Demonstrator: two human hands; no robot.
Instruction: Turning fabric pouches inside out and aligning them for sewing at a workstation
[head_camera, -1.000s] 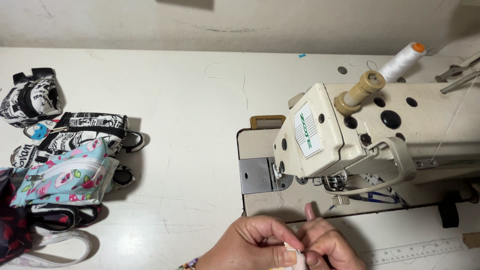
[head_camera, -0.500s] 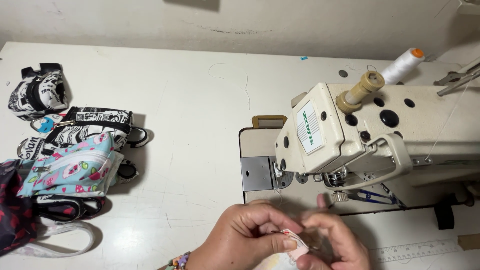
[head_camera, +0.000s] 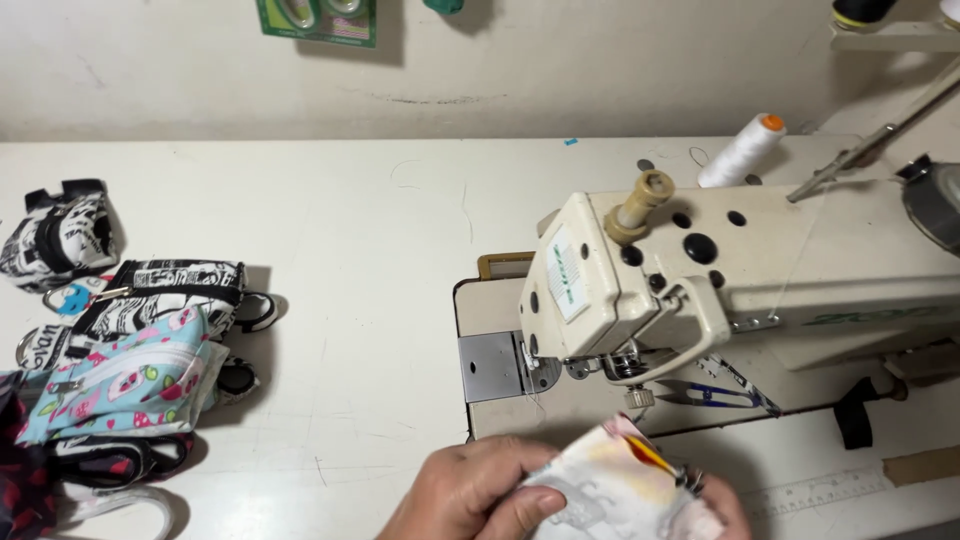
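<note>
At the bottom edge, my left hand (head_camera: 470, 497) grips a small pale printed fabric piece (head_camera: 620, 490) with a red and yellow patch near its top. My right hand (head_camera: 728, 505) is mostly hidden behind the fabric and holds its right side; only a bit of it shows. Both hands sit just in front of the cream sewing machine (head_camera: 700, 280), below its needle area (head_camera: 625, 365). The metal needle plate (head_camera: 490, 367) lies to the upper left of my hands.
A pile of small printed pouches (head_camera: 130, 350) lies at the left of the white table (head_camera: 350, 230). A white thread spool (head_camera: 742, 150) stands behind the machine. Small snips (head_camera: 700, 395) rest on the machine bed. A ruler strip (head_camera: 810, 490) runs along the front edge.
The view has tilted up, showing more of the wall. The fabric piece has come up and spread out between my hands, where before only a small bit showed.
</note>
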